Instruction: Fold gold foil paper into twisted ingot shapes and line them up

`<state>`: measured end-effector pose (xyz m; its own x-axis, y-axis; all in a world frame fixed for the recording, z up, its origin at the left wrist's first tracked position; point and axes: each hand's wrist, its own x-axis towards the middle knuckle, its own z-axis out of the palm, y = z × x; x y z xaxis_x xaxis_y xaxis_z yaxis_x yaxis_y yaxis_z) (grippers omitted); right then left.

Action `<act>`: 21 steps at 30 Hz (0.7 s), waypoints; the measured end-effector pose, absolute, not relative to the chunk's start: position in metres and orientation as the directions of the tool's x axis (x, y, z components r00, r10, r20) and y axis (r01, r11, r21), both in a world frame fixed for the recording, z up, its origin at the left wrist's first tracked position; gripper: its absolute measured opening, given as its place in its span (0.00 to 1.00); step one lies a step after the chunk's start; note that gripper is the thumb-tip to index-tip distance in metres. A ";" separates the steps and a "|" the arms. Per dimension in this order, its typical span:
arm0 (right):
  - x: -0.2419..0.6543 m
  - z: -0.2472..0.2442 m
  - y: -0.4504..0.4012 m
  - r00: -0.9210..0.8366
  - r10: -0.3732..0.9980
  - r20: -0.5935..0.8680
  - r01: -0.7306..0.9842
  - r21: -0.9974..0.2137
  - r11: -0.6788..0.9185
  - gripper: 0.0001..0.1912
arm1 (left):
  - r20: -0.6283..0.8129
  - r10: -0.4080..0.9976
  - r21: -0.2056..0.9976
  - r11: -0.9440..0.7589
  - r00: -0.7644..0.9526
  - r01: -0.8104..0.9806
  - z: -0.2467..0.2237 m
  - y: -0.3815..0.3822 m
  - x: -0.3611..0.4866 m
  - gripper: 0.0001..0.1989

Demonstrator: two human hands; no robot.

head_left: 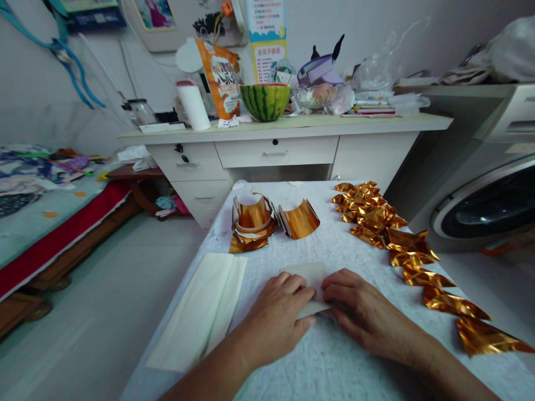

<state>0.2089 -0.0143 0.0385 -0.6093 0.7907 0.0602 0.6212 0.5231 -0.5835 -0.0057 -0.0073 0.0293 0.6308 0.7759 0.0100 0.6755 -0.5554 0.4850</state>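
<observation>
A small pale sheet of paper [307, 273] lies on the cloth-covered table between my hands. My left hand [278, 312] has its fingers bent over the sheet's left side, thumb at the near edge. On the other side, my right hand [361, 312] is closed on the sheet's right edge; its fingertips are partly hidden. Curled gold foil sheets [253, 220] stand in a stack beyond my left hand, with another curled gold foil piece [300, 220] beside them. Flat strips of pale paper [194, 312] lie left of my left arm. Folded gold foil pieces [376, 217] run down the table's right side.
Behind the table stands a white desk [276, 149] bearing a watermelon half [265, 101], an orange pouch [221, 81], a white paper roll [193, 106] and plastic bags. A washing machine [480, 167] is at the right, a bed [50, 223] at the left.
</observation>
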 end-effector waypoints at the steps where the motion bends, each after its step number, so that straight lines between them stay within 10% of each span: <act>1: 0.209 0.039 -0.014 -0.615 0.786 0.060 0.621 -0.578 0.530 0.13 | 0.019 0.773 0.492 -0.560 0.635 0.667 0.030 -0.007 -0.007 0.14; 21: 0.203 0.013 -0.004 -0.290 0.957 0.021 0.670 -0.710 0.219 0.07 | 0.114 0.903 0.607 -0.393 0.414 0.691 0.010 0.000 -0.008 0.15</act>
<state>0.2032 -0.0042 0.0129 -0.2904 0.9567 0.0206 0.6697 0.2186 -0.7097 -0.0084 -0.0003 0.0097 0.4139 0.9032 0.1137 0.6905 -0.3929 0.6073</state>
